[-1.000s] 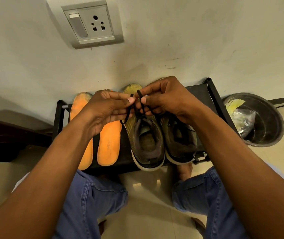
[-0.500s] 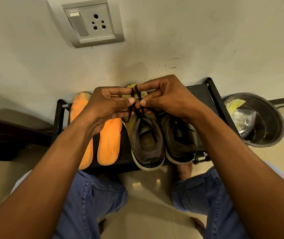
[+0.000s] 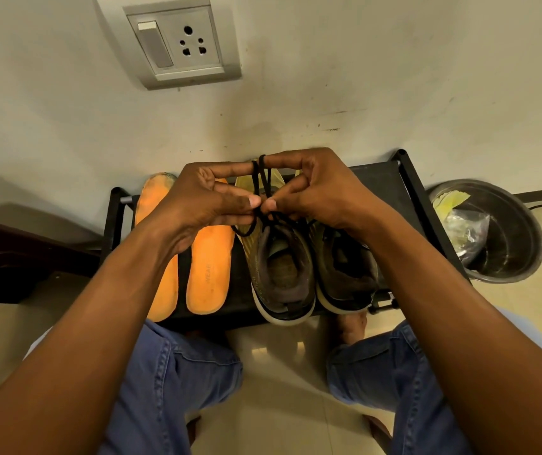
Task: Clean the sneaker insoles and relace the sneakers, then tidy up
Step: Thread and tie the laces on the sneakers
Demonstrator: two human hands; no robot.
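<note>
While both pinch the black lace [image 3: 260, 178] | left hand [image 3: 197, 200]; right hand [image 3: 315, 192] | above left sneaker [image 3: 279, 267]

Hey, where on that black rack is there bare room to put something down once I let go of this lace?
The open patch is the rack's far right end, between the right sneaker and the right rail. The rest is crowded: two orange insoles on the left, with a thin gap between them, then both sneakers side by side. The steel basin on the floor already holds a bag.

A black rack [image 3: 378, 178] carries two orange insoles [image 3: 209, 274] and two sneakers [image 3: 282, 274].
</note>
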